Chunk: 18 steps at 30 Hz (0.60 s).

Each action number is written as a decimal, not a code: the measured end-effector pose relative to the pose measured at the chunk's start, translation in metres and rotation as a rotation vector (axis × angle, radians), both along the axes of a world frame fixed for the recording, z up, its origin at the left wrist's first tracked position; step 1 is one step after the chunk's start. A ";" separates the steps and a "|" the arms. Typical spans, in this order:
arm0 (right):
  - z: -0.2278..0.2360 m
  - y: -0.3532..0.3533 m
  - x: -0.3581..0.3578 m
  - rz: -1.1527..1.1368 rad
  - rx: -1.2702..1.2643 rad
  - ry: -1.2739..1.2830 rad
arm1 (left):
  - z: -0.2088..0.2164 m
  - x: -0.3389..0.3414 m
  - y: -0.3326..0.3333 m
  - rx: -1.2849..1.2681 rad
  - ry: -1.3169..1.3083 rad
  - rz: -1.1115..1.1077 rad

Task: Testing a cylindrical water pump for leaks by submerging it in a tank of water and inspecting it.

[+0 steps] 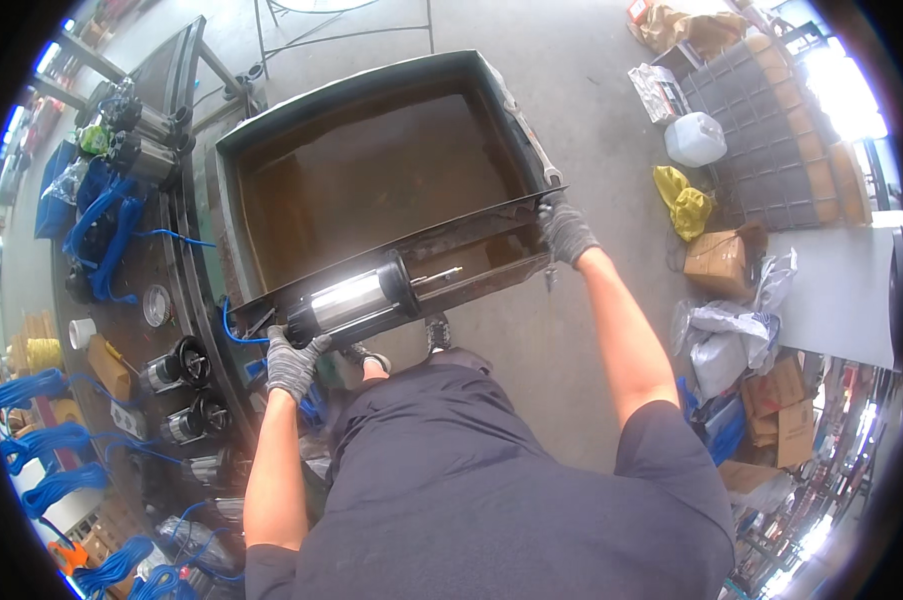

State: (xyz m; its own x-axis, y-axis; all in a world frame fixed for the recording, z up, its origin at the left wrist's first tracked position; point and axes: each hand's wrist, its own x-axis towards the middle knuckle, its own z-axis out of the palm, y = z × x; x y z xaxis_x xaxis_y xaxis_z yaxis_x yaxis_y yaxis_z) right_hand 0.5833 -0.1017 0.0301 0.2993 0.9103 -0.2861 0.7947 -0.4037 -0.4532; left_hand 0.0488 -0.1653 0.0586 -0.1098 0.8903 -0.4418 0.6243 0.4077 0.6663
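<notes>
You are in an industrial workshop: bare concrete floor point(596, 120), a large open tank point(371, 88) of brown liquid before you, cylindrical metal motors point(158, 374) and coiled blue cables point(46, 440) along a dark counter point(161, 265) leftward, cardboard boxes point(716, 262) rightward.

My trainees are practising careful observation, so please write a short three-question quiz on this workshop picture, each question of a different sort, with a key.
1. Multiple choice: What is the left hand at?
A. a cardboard box
B. one end of a silver-and-black cylinder
C. a white roll
2. True or false: The right hand, at the right side of the tank, is ungloved.
3. Fill in the blank: The crumpled bag just below the white jug in the picture is ____ in colour.

Key: 1. B. 2. False; it wears a grey glove. 3. Yellow.
</notes>
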 end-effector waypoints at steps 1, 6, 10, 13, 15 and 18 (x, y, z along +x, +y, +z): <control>-0.001 0.009 0.011 0.046 0.022 0.031 | 0.002 0.001 0.001 -0.014 0.049 0.021; -0.010 0.038 0.036 0.093 -0.343 -0.381 | 0.009 0.004 0.002 -0.033 -0.043 0.018; -0.012 0.043 0.037 0.089 -0.284 -0.312 | 0.012 0.004 0.001 -0.081 0.143 -0.007; -0.007 0.033 0.033 0.069 -0.195 -0.303 | 0.013 0.003 0.001 -0.046 0.138 -0.027; 0.000 0.023 0.020 0.049 -0.085 -0.302 | 0.012 0.000 0.001 -0.090 0.156 -0.052; 0.017 0.017 -0.028 -0.031 0.174 -0.123 | 0.009 -0.011 -0.001 -0.055 0.175 -0.125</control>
State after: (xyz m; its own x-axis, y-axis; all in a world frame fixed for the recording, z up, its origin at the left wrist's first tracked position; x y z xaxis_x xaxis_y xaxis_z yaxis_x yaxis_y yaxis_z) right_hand 0.5557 -0.0847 0.0470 0.3510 0.9325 -0.0849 0.8367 -0.3530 -0.4188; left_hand 0.0382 -0.1663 0.0678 -0.0796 0.8771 -0.4736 0.7766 0.3525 0.5222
